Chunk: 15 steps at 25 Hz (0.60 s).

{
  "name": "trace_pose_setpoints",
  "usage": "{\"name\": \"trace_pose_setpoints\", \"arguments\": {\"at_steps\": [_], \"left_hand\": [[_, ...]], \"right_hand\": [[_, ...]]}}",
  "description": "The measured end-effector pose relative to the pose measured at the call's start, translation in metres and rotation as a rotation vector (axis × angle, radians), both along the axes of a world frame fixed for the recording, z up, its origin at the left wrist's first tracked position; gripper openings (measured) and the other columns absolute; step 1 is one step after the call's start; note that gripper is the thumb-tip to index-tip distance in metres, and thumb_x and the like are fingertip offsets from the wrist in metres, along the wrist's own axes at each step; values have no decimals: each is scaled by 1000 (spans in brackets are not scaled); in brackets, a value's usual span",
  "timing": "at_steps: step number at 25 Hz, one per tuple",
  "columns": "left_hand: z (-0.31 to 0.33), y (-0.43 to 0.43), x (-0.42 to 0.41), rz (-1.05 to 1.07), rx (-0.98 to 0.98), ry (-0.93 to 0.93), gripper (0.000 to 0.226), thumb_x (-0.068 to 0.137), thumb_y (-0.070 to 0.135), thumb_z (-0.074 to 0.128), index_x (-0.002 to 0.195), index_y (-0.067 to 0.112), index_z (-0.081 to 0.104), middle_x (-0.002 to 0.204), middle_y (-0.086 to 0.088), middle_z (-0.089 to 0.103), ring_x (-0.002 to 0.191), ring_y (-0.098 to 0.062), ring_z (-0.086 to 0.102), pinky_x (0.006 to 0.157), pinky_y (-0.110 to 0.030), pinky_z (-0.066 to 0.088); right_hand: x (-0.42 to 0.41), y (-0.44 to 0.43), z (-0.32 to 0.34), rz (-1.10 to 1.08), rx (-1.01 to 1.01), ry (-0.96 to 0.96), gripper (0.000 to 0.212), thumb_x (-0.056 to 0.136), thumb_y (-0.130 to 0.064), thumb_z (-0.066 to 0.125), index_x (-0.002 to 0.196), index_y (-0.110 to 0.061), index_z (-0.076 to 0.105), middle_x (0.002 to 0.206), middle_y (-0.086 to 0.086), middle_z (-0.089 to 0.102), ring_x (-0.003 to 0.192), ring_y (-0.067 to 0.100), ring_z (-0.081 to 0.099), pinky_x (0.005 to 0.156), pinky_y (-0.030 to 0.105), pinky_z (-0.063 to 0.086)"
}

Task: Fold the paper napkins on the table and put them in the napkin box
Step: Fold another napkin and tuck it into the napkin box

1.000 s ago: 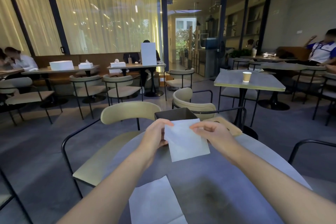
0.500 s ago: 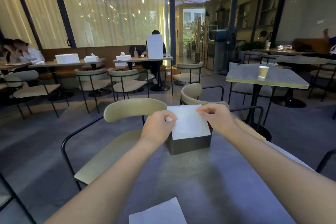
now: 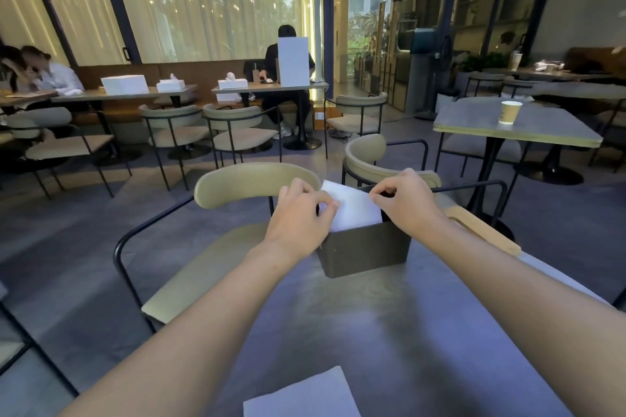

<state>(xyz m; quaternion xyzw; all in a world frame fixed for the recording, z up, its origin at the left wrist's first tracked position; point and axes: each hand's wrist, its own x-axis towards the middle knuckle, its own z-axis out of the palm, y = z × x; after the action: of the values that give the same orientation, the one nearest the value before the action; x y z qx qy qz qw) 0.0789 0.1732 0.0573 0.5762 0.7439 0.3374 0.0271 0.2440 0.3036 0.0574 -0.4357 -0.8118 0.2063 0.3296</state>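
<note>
Head view: at 12 o'clock on the round grey table (image 3: 423, 332), a dark napkin box (image 3: 364, 252), open-topped. Standing in it, tilted, a folded white napkin (image 3: 352, 210), lower part inside, upper part above the rim. Left hand (image 3: 299, 217) pinching its left edge, right hand (image 3: 404, 201) pinching its upper right corner. At 6 o'clock, flat on the table, an unfolded napkin (image 3: 301, 396), untouched.

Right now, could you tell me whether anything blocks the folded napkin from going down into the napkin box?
Nothing visible does. The folded napkin is already partly inside the napkin box, pinched at its upper corners by the left hand and right hand.
</note>
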Motion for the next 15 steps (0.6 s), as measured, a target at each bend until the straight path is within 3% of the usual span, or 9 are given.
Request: {"name": "trace_pose_setpoints", "arguments": {"at_steps": [7,12,15], "left_hand": [[28,-51,11,23,-10,-54,34,104,38,50,94,19,76,92,7,44,109,-23,41,88,-31,36],[23,-105,17,-16,-45,1,36,100,35,55,64,34,61,94,-5,67,106,-27,58,88,-40,50],[13,-138,22,-27,-38,19,33,99,32,58,73,17,70,92,-10,72,97,-27,63,88,-41,53]], "right_hand": [[19,-54,33,82,-62,66,14,97,-25,69,90,-21,81,90,-1,76,89,17,70,81,36,60],[34,-120,25,164,-101,49,15,93,-22,73,84,-15,82,80,-9,75,74,0,63,67,18,47],[38,-161,6,209,-110,17,15,92,-22,75,82,-15,83,74,-10,74,69,-4,62,62,13,42]]}}
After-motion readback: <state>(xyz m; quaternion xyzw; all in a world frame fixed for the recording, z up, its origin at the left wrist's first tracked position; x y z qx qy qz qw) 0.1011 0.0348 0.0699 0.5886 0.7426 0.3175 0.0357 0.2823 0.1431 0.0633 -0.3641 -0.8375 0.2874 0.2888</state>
